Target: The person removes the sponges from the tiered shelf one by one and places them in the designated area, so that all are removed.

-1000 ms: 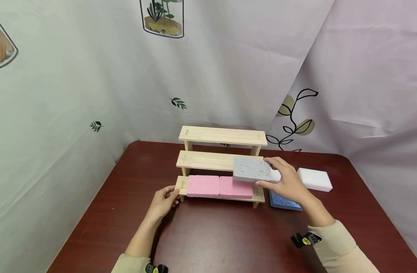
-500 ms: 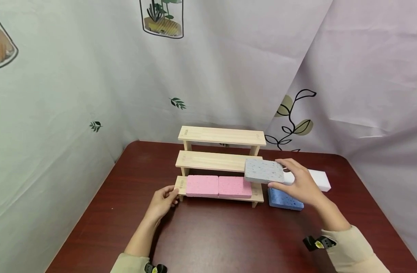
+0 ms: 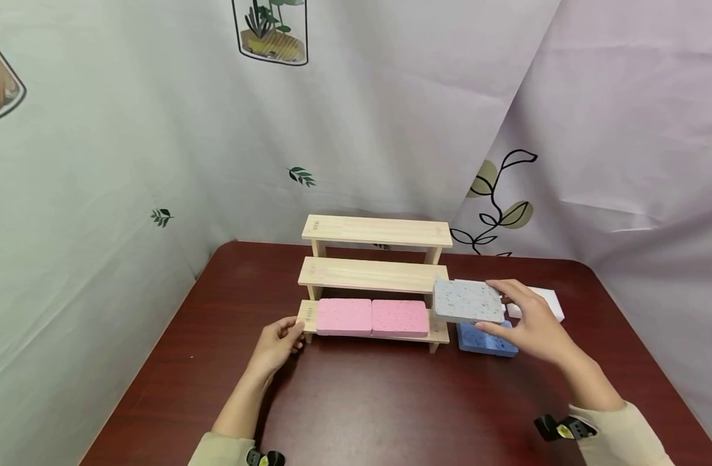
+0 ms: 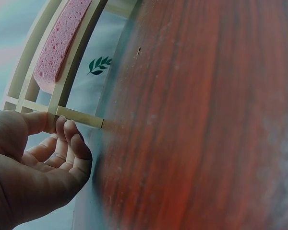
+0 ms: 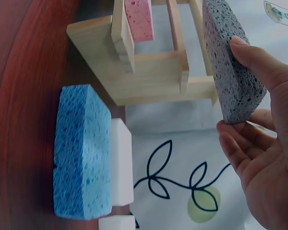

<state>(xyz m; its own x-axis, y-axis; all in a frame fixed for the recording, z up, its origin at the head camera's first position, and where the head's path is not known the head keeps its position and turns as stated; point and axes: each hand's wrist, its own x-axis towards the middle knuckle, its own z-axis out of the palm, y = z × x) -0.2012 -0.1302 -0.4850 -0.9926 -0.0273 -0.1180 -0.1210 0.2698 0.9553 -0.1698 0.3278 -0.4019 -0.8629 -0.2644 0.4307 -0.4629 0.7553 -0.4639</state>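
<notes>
My right hand (image 3: 536, 325) pinches a grey speckled sponge (image 3: 468, 301) by its right end, thumb on one side and fingers on the other. It is held up in the air, overlapping the right end of the stand and the far part of a blue sponge (image 3: 487, 340) in the head view. A three-step wooden stand (image 3: 373, 273) stands on the table, two pink sponges (image 3: 344, 317) lying side by side on its lowest step. At that step's left end, my left hand (image 3: 277, 346) pinches the board's corner between thumb and curled fingers (image 4: 69, 136).
Two white blocks (image 5: 121, 163) lie beside the blue sponge, right of the stand; in the head view one white block (image 3: 545, 301) is partly behind my right hand. The dark red table (image 3: 367, 401) ends at a hanging cloth (image 3: 362, 129) behind.
My right hand has moved right and a little down with the grey sponge, off from over the right pink sponge. My left hand has stayed at the stand's corner.
</notes>
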